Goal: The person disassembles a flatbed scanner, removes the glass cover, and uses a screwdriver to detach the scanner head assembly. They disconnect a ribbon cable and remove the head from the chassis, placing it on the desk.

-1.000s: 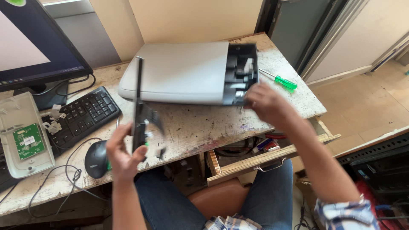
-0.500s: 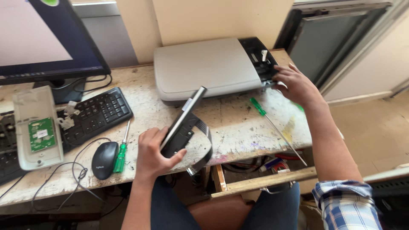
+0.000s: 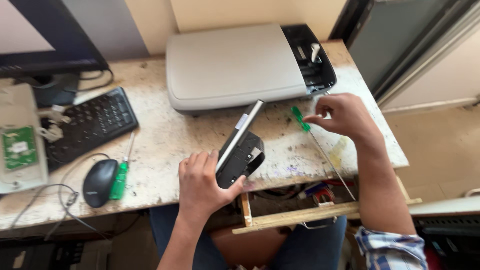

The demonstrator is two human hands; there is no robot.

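Note:
My left hand (image 3: 202,187) grips a black plastic panel with a silver strip (image 3: 240,146), held tilted above the front edge of the worn white desk (image 3: 165,140). My right hand (image 3: 345,116) hovers with fingers curled just right of a long green-handled screwdriver (image 3: 301,119) lying on the desk; whether the fingertips touch it is unclear. Behind both hands sits a grey flatbed printer (image 3: 235,65) with its black right end (image 3: 312,57) exposed.
A black keyboard (image 3: 92,125), a black mouse (image 3: 99,182) and a second small green screwdriver (image 3: 121,175) lie at left. A white opened device with a green circuit board (image 3: 19,145) sits far left. A monitor (image 3: 45,35) stands behind. An open wooden drawer (image 3: 300,215) juts out below the desk.
My right hand has pulled back from the printer's black end down to the green screwdriver. My left hand has brought the black panel from upright at left to tilted near the desk's middle.

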